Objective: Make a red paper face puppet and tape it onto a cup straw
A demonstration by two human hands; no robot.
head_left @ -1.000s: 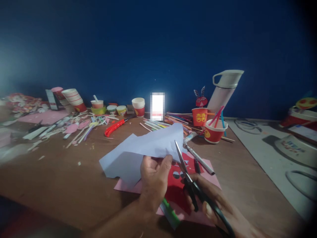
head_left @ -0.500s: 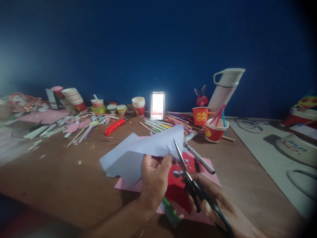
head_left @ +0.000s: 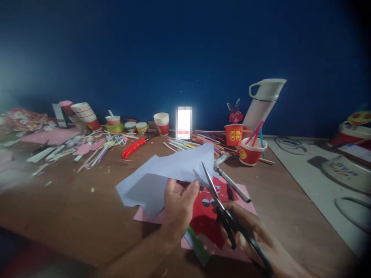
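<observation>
Pinched between the thumb and fingers of my left hand (head_left: 180,204) is a sheet of pale bluish-white paper (head_left: 191,162). Its right part is raised, while the left part spreads low over the table. My right hand (head_left: 255,227) grips black-handled scissors (head_left: 213,185), the blades pointing up and left in front of the paper's right end; whether they touch it I cannot tell. Beneath both hands lies a red paper piece (head_left: 205,224) with cut-out eye shapes, on a pink sheet (head_left: 236,253). A green strip (head_left: 199,245) lies by my left wrist.
A silver pen (head_left: 236,187) lies right of the red piece. Behind are a red-handled knife (head_left: 133,148), loose coloured sticks (head_left: 181,146), stacked paper cups (head_left: 161,124), a cup with straws (head_left: 252,152) and a white jug (head_left: 262,104). Paper scraps (head_left: 95,144) spread across the left.
Very little differs. The paper's right end has risen slightly, and my left hand has shifted a touch to the left. My right hand and the scissors stay almost still.
</observation>
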